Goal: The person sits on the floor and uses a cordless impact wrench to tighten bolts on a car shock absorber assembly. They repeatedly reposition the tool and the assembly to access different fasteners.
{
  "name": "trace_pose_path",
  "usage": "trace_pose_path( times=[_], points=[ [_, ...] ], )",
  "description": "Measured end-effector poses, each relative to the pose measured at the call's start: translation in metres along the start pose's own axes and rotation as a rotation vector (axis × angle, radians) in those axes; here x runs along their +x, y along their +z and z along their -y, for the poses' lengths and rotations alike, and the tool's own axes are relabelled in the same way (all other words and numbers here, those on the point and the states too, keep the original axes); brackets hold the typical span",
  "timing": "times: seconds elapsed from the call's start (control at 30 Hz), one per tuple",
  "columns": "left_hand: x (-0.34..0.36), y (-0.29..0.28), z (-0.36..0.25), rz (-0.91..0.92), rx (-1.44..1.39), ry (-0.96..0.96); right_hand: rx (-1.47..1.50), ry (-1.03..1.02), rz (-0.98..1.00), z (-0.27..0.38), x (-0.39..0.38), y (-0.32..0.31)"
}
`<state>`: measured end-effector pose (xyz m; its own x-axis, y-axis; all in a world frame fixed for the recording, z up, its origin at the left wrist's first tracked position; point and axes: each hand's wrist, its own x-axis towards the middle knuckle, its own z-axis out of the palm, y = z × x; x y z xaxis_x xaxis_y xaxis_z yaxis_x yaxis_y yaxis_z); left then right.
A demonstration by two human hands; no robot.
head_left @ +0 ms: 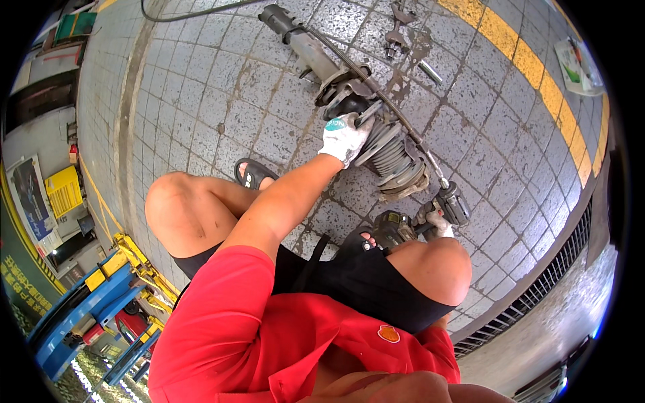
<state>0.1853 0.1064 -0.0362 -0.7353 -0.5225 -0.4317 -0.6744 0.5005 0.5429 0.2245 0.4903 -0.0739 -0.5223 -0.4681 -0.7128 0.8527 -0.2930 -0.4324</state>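
A person in a red shirt and black shorts is squatting on a floor point(222, 87) of grey square tiles, rough and stained with dark wet patches. A yellow stripe point(531, 64) is running across the upper right of the frame.

In the upper middle of the frame a car shock part point(336, 74) is lying flat on the tiles. It is a long grey metal tube with a round plate near its lower end, and it looks dirty and greasy. Below the plate a thick coil spring point(396, 158) of dark grey metal is curling round and round. A thin threaded rod point(396, 111) is lying along the spring, reaching down to the right.

The left hand point(344, 138) is wearing a white knitted glove with a blue-green patch. The arm is stretching straight out over the left knee, and the gloved fingers are pressing down and gripping the top coils of the spring, right under the round plate.

The right hand point(438, 221), also in a white glove, is low at the right, just past the right knee. It is wrapping around the handle of a black power tool point(410, 225), which is meeting the lower end of the rod. The spring is lying between the two hands.

A wrench point(398, 33) and a small metal tube point(431, 72) are lying on the tiles at the top. A black sandal point(252, 173) is showing beside the left knee.
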Motion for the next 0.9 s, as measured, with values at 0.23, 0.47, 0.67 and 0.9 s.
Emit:
trace_pose_path(
  times=[0.23, 0.47, 0.67, 0.9],
  points=[
    [0.000, -0.002, -0.002, -0.011, 0.001, 0.021, -0.026, -0.028, -0.021, 0.014, -0.003, 0.012],
    [-0.001, -0.005, -0.008, 0.011, 0.015, 0.018, -0.032, -0.033, -0.012, 0.009, 0.004, -0.014],
    [0.000, 0.002, 0.002, -0.010, 0.019, 0.031, -0.010, -0.065, 0.057, 0.003, 0.006, -0.013],
    [0.000, -0.009, -0.012, 0.043, 0.017, -0.002, 0.002, -0.038, 0.014, 0.004, 0.006, -0.006]
  ],
)
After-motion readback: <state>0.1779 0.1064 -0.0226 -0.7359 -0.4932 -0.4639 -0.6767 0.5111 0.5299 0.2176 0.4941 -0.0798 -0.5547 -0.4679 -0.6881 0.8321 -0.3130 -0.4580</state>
